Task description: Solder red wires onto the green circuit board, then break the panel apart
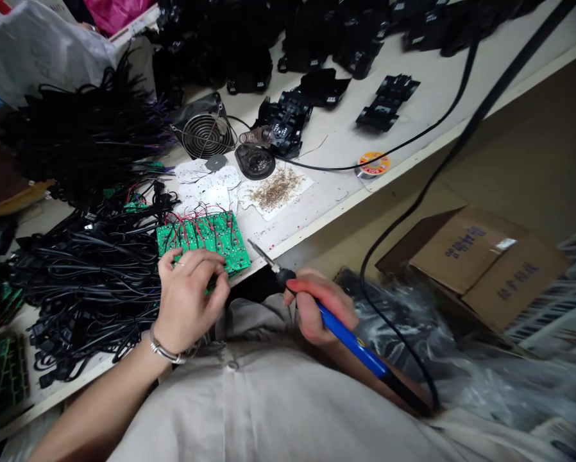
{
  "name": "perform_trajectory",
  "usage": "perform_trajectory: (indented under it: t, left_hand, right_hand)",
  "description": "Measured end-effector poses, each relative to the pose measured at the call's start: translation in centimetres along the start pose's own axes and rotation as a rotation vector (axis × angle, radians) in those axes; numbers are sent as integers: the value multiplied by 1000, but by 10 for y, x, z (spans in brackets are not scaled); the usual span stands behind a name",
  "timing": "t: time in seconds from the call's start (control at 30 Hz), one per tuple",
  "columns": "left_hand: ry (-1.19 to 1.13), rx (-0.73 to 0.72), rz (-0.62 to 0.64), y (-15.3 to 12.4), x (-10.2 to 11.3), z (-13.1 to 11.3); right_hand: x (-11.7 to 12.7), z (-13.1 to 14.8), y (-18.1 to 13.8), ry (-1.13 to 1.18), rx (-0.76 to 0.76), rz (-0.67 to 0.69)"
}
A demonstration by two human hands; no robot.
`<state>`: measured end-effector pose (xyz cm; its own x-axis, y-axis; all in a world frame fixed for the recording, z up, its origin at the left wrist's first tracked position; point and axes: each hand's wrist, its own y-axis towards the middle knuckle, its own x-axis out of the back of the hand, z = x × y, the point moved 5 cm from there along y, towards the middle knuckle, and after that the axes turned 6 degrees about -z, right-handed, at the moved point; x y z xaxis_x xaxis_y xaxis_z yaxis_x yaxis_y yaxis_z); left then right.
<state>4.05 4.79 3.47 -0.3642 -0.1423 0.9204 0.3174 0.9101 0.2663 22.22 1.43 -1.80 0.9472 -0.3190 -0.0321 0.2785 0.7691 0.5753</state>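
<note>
**A:** The pale shirt (278, 398) is filling the bottom of the view. Just above it, the right hand (317, 308) is clenching the blue handle of the soldering iron (348, 340), holding it much like a pen.

**B:** Where is the tip pointing?

**A:** Up and to the left. It is hovering over the front edge of the workbench (346, 192), just beside the near right corner of the green circuit board (223, 240) but not touching it.

**B:** And the left hand (189, 298)?

**A:** It is curling over the board's near edge with the fingertips pressing down. The thumb is hiding underneath, so it is probably pinching the board, though I can't be sure.

**B:** Where is the board sitting?

**A:** At the very front of the bench. Red wires (196, 218) are arching over it, and a black cable bundle (86, 276) is crowding its left side.

**B:** So how should this be handled?

**A:** I'd say the left hand should be pinning the board flat, since it is overhanging the edge slightly. The tip should be coming in low from the right, steering clear of the wire insulation and those fingertips. The solder spool (373, 163) is lying well apart on the right, which looks awkward.
</note>
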Motion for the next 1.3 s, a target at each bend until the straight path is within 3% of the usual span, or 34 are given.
perform_trajectory:
  t: [0.1, 0.3, 0.47, 0.77, 1.3]
  left_hand:
    - [32, 19, 40, 2, -13, -2]
    - [134, -6, -43, 4, -20, 1]
    - [142, -9, -40, 3, -20, 1]
    - [117, -4, -11, 4, -20, 1]
    - [127, -8, 2, 4, -20, 2]
  right_hand:
    - [2, 2, -6, -12, 6, -37]
    - [-4, 2, -7, -4, 0, -13]
    - [-11, 2, -4, 6, -55, 58]
    - [-12, 4, -2, -5, -2, 81]
    - [-9, -6, -5, 51, -103, 79]
